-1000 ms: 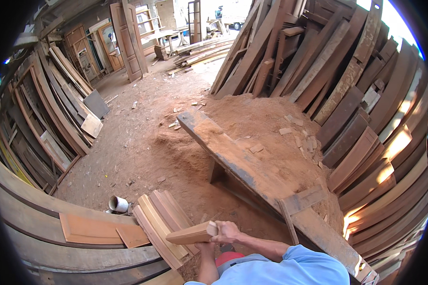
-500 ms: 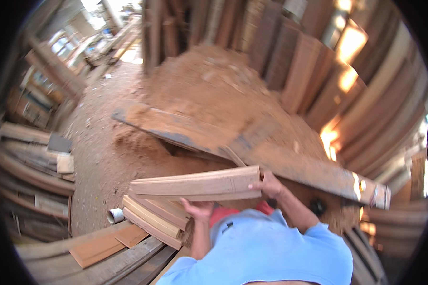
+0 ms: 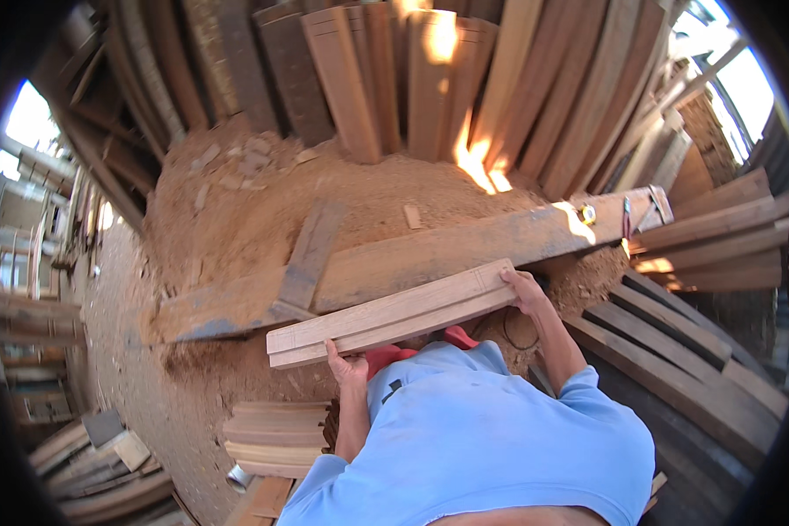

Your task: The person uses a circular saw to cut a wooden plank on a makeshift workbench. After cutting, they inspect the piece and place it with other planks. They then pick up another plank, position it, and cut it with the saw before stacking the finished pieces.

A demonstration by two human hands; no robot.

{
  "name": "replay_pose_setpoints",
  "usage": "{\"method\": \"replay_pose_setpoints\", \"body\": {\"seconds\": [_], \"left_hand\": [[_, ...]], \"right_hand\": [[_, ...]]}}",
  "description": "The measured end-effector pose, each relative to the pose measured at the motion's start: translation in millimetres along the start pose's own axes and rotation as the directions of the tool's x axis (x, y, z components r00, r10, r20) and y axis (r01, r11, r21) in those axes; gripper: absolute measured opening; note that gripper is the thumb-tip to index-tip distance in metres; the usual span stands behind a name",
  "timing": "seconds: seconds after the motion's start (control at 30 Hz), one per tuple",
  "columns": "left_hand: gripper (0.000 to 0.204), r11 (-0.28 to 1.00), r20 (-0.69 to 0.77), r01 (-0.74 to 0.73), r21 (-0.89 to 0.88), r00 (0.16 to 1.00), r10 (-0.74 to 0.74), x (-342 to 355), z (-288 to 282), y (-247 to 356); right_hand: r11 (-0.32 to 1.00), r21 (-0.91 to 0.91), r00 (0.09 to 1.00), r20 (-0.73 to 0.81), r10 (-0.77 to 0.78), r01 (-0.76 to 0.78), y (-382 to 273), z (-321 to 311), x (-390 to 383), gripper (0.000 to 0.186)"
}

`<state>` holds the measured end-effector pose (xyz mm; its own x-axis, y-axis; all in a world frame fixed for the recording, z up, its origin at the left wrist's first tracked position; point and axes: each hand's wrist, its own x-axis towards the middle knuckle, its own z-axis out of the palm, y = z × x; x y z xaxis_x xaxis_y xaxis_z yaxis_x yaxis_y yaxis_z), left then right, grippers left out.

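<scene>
I hold a long, pale, moulded wooden board [image 3: 393, 314] level in front of my chest. My left hand [image 3: 345, 365] grips its underside near the left end, and my right hand [image 3: 526, 289] clasps its right end. The board hangs just above a long dusty wooden workbench [image 3: 430, 254] that runs across the view. Below my left arm lies a stack of similar pale boards [image 3: 276, 436] on the sawdust floor.
A heap of sawdust [image 3: 263, 202] covers the ground behind the bench. Many planks [image 3: 430, 79] lean against the far wall. A tape measure [image 3: 587, 213] and small tools lie at the bench's right end. Dark boards [image 3: 675, 351] lie at right; a white cup [image 3: 238, 478] sits near the stack.
I have lifted the board off the stack and turned to the right with it. It is now held level over the bench, with one hand near each end.
</scene>
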<state>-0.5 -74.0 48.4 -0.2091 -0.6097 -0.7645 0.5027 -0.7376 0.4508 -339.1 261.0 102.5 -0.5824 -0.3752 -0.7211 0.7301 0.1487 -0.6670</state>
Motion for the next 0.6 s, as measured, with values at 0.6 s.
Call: {"method": "replay_pose_setpoints", "body": {"seconds": [0.6], "left_hand": [[0.068,0.885,-0.039,0.36,0.294,0.93,-0.365,53,127,-95]], "right_hand": [[0.933,-0.327,0.754,-0.572,-0.321,0.15,-11,-107,78,0.049]]}}
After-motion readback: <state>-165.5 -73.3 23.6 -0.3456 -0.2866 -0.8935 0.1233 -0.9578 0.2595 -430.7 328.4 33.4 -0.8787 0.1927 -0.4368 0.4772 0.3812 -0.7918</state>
